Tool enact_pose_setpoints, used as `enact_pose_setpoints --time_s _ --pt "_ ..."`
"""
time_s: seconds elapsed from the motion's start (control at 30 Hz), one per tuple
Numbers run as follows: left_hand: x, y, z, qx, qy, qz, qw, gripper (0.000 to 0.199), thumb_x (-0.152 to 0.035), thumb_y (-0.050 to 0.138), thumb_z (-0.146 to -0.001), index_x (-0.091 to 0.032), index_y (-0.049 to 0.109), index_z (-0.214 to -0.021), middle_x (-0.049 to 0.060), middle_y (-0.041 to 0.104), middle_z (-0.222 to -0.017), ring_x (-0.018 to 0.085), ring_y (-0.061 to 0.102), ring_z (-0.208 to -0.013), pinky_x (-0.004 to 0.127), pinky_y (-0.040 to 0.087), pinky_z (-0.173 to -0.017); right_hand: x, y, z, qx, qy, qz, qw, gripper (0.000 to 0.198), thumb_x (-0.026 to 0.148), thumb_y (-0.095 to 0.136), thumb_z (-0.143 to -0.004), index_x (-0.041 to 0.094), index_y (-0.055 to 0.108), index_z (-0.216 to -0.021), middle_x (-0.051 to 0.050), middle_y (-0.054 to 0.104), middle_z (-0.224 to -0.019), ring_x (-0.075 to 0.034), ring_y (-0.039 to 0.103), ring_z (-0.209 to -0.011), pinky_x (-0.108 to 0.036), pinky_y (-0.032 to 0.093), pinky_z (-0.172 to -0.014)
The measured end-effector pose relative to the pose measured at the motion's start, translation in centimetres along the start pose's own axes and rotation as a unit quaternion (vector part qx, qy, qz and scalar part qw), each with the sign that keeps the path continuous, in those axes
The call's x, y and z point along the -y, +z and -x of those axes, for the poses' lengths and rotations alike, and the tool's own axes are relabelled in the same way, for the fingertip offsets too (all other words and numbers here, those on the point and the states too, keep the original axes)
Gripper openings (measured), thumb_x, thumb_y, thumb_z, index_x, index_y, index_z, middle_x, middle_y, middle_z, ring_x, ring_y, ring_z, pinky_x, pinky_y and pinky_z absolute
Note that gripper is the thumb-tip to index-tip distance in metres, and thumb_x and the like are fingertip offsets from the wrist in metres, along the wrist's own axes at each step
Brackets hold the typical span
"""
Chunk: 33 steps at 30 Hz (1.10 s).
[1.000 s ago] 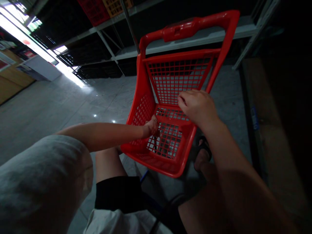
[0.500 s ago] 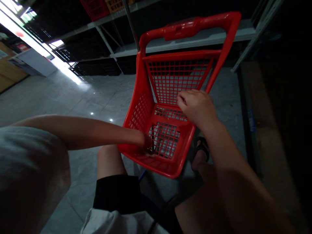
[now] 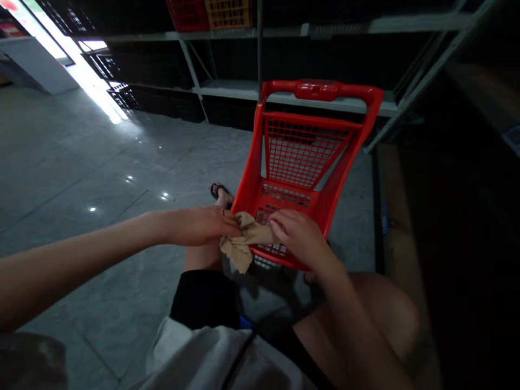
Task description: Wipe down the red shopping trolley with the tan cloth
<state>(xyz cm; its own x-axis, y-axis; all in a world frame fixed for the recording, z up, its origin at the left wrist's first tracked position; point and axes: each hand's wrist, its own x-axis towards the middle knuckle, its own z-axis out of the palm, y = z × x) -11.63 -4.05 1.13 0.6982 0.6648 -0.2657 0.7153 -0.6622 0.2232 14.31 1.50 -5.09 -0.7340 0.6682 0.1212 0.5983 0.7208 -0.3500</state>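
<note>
A red plastic shopping cart (image 3: 253,162) with grid walls stands upright in front of me, between my legs. A crumpled tan cloth (image 3: 244,237) lies across its near rim, with a ragged corner hanging down outside. My left hand (image 3: 207,225), a ring on one finger, grips the cloth's left part at the rim's near left corner. On the other side, my right hand (image 3: 298,234) has its fingers curled on the cloth's right end, above the near part of the basket. The cloth hides some of the rim and the left fingertips.
Behind the cart is a metal shelf rack (image 3: 227,89) bearing a red crate (image 3: 187,15) and a yellow crate (image 3: 228,13). A thin metal pole (image 3: 260,51) rises at the cart's left handle post. To the right runs a wooden board (image 3: 400,216). The floor (image 3: 134,146) is grey tile.
My left hand has come up out of the basket to the near rim, and the tan cloth now shows. My right hand has moved from the right side rim to the cloth. The view has shifted.
</note>
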Motion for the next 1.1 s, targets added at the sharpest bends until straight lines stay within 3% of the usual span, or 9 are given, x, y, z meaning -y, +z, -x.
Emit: enact_pose_setpoints --time_s 0.1,0.23,0.3,0.4,0.6,0.77,0.93,1.1 --pt "-0.1 2.9 1.6 -0.054 0.057 0.013 0.997 0.039 -0.023 0.057 -0.097 -0.021 0.061 -0.135 0.009 0.064 -0.142 0.020 0.052 -0.137 0.034 0.036 -0.117 4.7 2.0 1.6 0.000 0.083 -0.045 0.995 0.031 0.029 0.037 -0.104 0.030 0.068 -0.105 -0.002 0.077 -0.107 -0.019 0.071 -0.097 -0.031 0.048 -0.080" --pt "-0.8 7.4 -0.4 -0.142 -0.007 -0.054 0.988 0.034 -0.031 0.056 -0.099 -0.018 0.063 -0.130 0.010 0.069 -0.131 0.022 0.058 -0.130 0.041 0.033 -0.121 7.1 3.9 2.1 0.015 0.186 0.061 0.981 0.041 0.035 0.028 -0.105 0.028 0.069 -0.107 -0.006 0.078 -0.104 -0.023 0.071 -0.092 -0.032 0.047 -0.071" --pt "-1.9 9.2 -2.3 -0.180 -0.062 -0.098 0.977 0.030 -0.028 0.057 -0.098 -0.016 0.063 -0.126 0.009 0.073 -0.120 0.022 0.065 -0.118 0.042 0.036 -0.118 6.6 4.5 2.1 0.006 0.206 0.112 0.972 0.044 0.034 0.027 -0.105 0.022 0.070 -0.104 -0.010 0.078 -0.104 -0.021 0.071 -0.095 -0.030 0.047 -0.073" --pt "-4.3 10.8 -4.8 -0.223 -0.134 -0.142 0.955 0.019 -0.020 0.052 -0.098 -0.015 0.066 -0.110 0.010 0.074 -0.099 0.023 0.069 -0.101 0.042 0.043 -0.108 4.5 4.9 2.4 -0.018 0.196 0.140 0.970 0.040 0.034 0.031 -0.105 0.022 0.070 -0.105 -0.007 0.078 -0.108 -0.019 0.071 -0.099 -0.027 0.047 -0.076" --pt "-7.9 10.8 -8.7 -0.269 -0.180 -0.141 0.936 0.020 -0.019 0.046 -0.100 -0.013 0.065 -0.097 0.015 0.074 -0.089 0.026 0.071 -0.088 0.042 0.046 -0.092 -0.2 3.6 3.7 -0.015 0.213 0.184 0.960 0.034 0.032 0.040 -0.101 0.023 0.073 -0.102 -0.004 0.078 -0.110 -0.019 0.071 -0.097 -0.026 0.044 -0.073" --pt "-8.7 10.7 -8.5 -0.286 -0.115 -0.153 0.939 0.020 -0.019 0.045 -0.101 -0.013 0.063 -0.108 0.012 0.074 -0.095 0.025 0.070 -0.092 0.039 0.044 -0.093 -2.2 2.3 5.3 -0.001 0.180 0.214 0.960 0.034 0.028 0.040 -0.100 0.020 0.073 -0.099 -0.006 0.077 -0.105 -0.019 0.069 -0.094 -0.027 0.042 -0.075" --pt "-7.5 10.5 -6.9 -0.292 0.022 -0.209 0.933 0.026 -0.019 0.045 -0.102 -0.012 0.059 -0.123 0.008 0.073 -0.104 0.022 0.067 -0.099 0.037 0.041 -0.103 -3.5 1.5 7.1 0.022 0.121 0.222 0.967 0.030 0.025 0.044 -0.098 0.017 0.072 -0.093 -0.008 0.075 -0.097 -0.020 0.066 -0.092 -0.029 0.041 -0.080" --pt "-5.7 8.9 -9.0 -0.271 0.114 -0.249 0.923 0.027 -0.019 0.044 -0.102 -0.013 0.060 -0.123 0.007 0.073 -0.106 0.020 0.066 -0.099 0.036 0.037 -0.110 -6.3 0.2 8.2 0.052 0.109 0.234 0.965 0.032 0.022 0.041 -0.098 0.014 0.072 -0.094 -0.011 0.075 -0.098 -0.023 0.065 -0.095 -0.032 0.040 -0.086"
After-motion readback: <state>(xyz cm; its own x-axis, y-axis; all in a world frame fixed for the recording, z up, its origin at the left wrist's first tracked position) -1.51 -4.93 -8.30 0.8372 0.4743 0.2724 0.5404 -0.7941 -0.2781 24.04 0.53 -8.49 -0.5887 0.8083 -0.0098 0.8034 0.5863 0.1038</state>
